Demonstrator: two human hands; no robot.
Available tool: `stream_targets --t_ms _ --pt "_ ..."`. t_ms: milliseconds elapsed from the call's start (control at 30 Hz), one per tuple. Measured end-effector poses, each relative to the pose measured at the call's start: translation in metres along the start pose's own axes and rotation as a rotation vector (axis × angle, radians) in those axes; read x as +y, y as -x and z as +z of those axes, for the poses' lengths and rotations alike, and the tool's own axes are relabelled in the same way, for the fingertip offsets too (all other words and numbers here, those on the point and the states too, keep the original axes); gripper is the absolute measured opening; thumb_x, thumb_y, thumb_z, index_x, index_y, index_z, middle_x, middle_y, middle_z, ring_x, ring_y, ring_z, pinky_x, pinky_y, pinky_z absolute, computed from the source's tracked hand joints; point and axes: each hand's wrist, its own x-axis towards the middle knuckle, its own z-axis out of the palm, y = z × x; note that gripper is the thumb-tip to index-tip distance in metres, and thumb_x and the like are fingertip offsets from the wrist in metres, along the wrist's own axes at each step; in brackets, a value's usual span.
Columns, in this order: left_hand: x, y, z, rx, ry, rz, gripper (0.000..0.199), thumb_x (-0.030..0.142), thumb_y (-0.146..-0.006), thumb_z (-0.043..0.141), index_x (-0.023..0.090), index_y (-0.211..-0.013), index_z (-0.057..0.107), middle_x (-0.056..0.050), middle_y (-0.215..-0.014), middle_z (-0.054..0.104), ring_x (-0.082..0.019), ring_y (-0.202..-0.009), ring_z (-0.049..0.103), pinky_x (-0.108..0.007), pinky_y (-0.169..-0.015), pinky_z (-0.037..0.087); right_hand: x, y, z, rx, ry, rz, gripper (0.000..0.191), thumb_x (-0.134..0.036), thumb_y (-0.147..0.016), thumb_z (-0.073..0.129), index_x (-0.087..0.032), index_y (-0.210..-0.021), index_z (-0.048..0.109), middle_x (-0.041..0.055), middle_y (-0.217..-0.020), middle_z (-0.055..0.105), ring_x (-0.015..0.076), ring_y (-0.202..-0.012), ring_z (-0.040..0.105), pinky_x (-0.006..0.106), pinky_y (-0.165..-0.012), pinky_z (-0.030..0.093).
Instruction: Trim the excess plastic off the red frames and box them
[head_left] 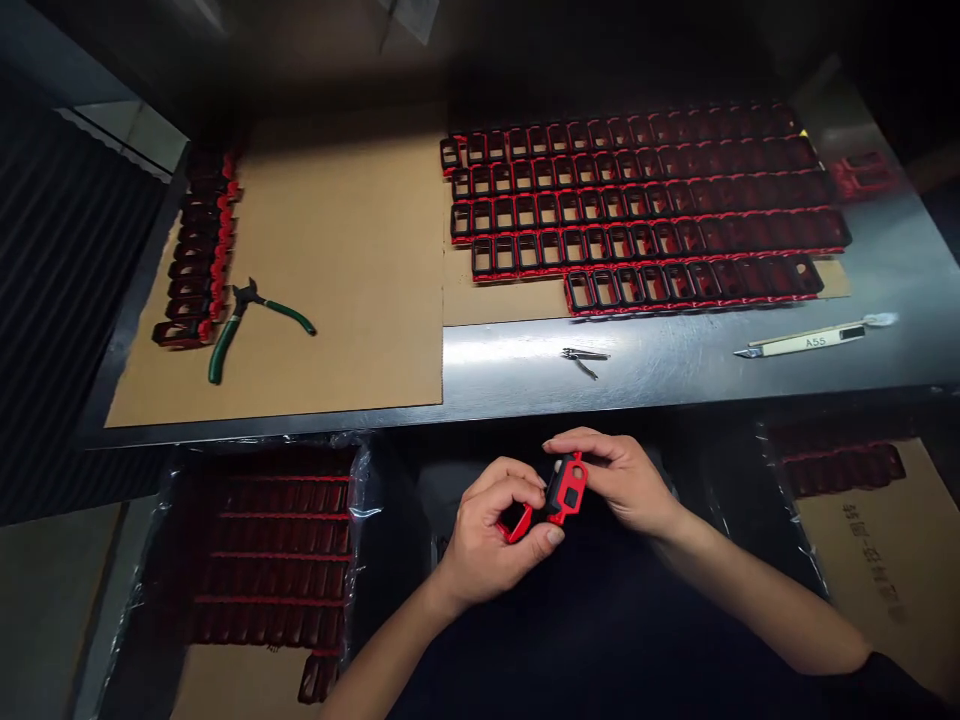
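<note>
In front of the bench edge, my left hand [499, 525] is closed round a red and black plastic part [571, 490], with a red piece of it showing between the fingers. My right hand [619, 480] pinches the upper right side of the same part. Rows of black and red frames [592, 200] lie on cardboard at the back right. A column of similar parts [199, 250] stands at the left of a bare cardboard sheet [352, 250]. Green-handled pliers [244, 310] lie beside that column.
Small clips or tweezers [585, 358] and a pale cutter marked A55 [814, 340] lie on the metal bench [502, 370]. Below are a plastic-lined box of parts [277, 550] on the left and another box with cardboard [892, 540] on the right.
</note>
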Motion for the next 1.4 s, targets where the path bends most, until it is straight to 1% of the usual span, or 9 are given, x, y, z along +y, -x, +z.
stream_targets --t_ms 100,233,367,567,800,933,1100,1233,1400 --pt "0.005 0.001 0.000 -0.049 -0.165 0.082 0.018 0.030 -0.083 0.076 0.019 -0.092 0.067 -0.004 -0.092 0.061 -0.015 -0.079 0.062 -0.027 -0.070 0.054 0.000 -0.005 0.004 -0.048 -0.059 0.046 0.025 -0.021 -0.080 0.075 -0.030 -0.102 0.081 0.0027 -0.103 0.076 0.0188 -0.095 0.072 0.031 -0.084 0.058" --pt "0.008 0.002 -0.001 -0.064 -0.329 0.164 0.013 0.023 -0.085 0.071 0.018 -0.097 0.068 -0.001 -0.082 0.054 -0.012 -0.068 0.055 -0.023 -0.059 0.048 0.001 -0.008 0.011 -0.059 -0.109 0.050 0.028 -0.017 -0.079 0.074 -0.031 -0.103 0.081 0.0012 -0.099 0.075 0.0164 -0.091 0.072 0.027 -0.080 0.057" --pt "0.006 0.003 -0.002 -0.091 -0.358 0.195 0.013 0.021 -0.086 0.067 0.018 -0.099 0.068 0.001 -0.076 0.052 -0.010 -0.062 0.052 -0.021 -0.055 0.045 0.003 -0.007 0.012 -0.047 -0.099 0.010 0.029 -0.016 -0.080 0.074 -0.032 -0.104 0.080 0.0008 -0.099 0.075 0.0166 -0.091 0.072 0.027 -0.079 0.057" --pt "-0.003 0.002 0.000 -0.108 -0.321 0.214 0.004 0.021 -0.087 0.066 0.018 -0.089 0.066 0.000 -0.073 0.054 -0.012 -0.064 0.054 -0.023 -0.057 0.045 0.003 -0.006 0.012 -0.033 -0.024 -0.083 0.034 -0.011 -0.082 0.072 -0.034 -0.106 0.079 -0.0002 -0.105 0.076 0.0160 -0.099 0.071 0.027 -0.086 0.056" --pt "0.001 0.003 -0.003 -0.106 -0.333 0.201 0.006 0.020 -0.085 0.066 0.017 -0.083 0.062 -0.001 -0.073 0.057 -0.012 -0.064 0.054 -0.024 -0.058 0.044 0.005 -0.006 0.012 -0.038 -0.163 0.083 0.022 -0.025 -0.080 0.079 -0.025 -0.102 0.079 0.0033 -0.099 0.077 0.0168 -0.088 0.072 0.031 -0.080 0.059" --pt "0.005 0.002 -0.003 -0.105 -0.359 0.176 0.005 0.019 -0.085 0.067 0.016 -0.082 0.064 -0.001 -0.072 0.058 -0.012 -0.063 0.054 -0.023 -0.058 0.044 0.004 -0.002 0.006 0.000 -0.195 0.182 0.018 -0.031 -0.080 0.080 -0.021 -0.094 0.078 0.0023 -0.087 0.076 0.0126 -0.074 0.068 0.025 -0.069 0.057" --pt "0.004 0.002 -0.002 -0.130 -0.383 0.169 0.003 0.019 -0.085 0.067 0.016 -0.085 0.067 0.000 -0.072 0.057 -0.012 -0.063 0.054 -0.023 -0.057 0.043 -0.001 0.006 0.000 -0.124 -0.280 0.317 0.024 -0.036 -0.084 0.075 -0.016 -0.096 0.078 0.0022 -0.074 0.070 0.0093 -0.059 0.059 0.018 -0.050 0.047" --pt "0.000 0.005 -0.003 -0.160 -0.392 0.146 0.007 0.022 -0.086 0.065 0.017 -0.084 0.069 -0.001 -0.073 0.055 -0.012 -0.063 0.053 -0.023 -0.057 0.044 -0.007 0.011 0.000 -0.170 -0.352 0.342 0.028 -0.039 -0.084 0.074 -0.015 -0.098 0.078 0.0024 -0.073 0.068 0.0098 -0.061 0.060 0.017 -0.049 0.047" --pt "-0.001 0.005 -0.006 -0.208 -0.401 0.111 0.008 0.021 -0.086 0.064 0.016 -0.082 0.069 -0.002 -0.074 0.056 -0.012 -0.063 0.054 -0.024 -0.058 0.045 -0.008 0.011 0.002 -0.156 -0.273 0.347 0.029 -0.039 -0.078 0.082 -0.016 -0.094 0.076 0.0009 -0.072 0.068 0.0087 -0.058 0.060 0.017 -0.048 0.046"
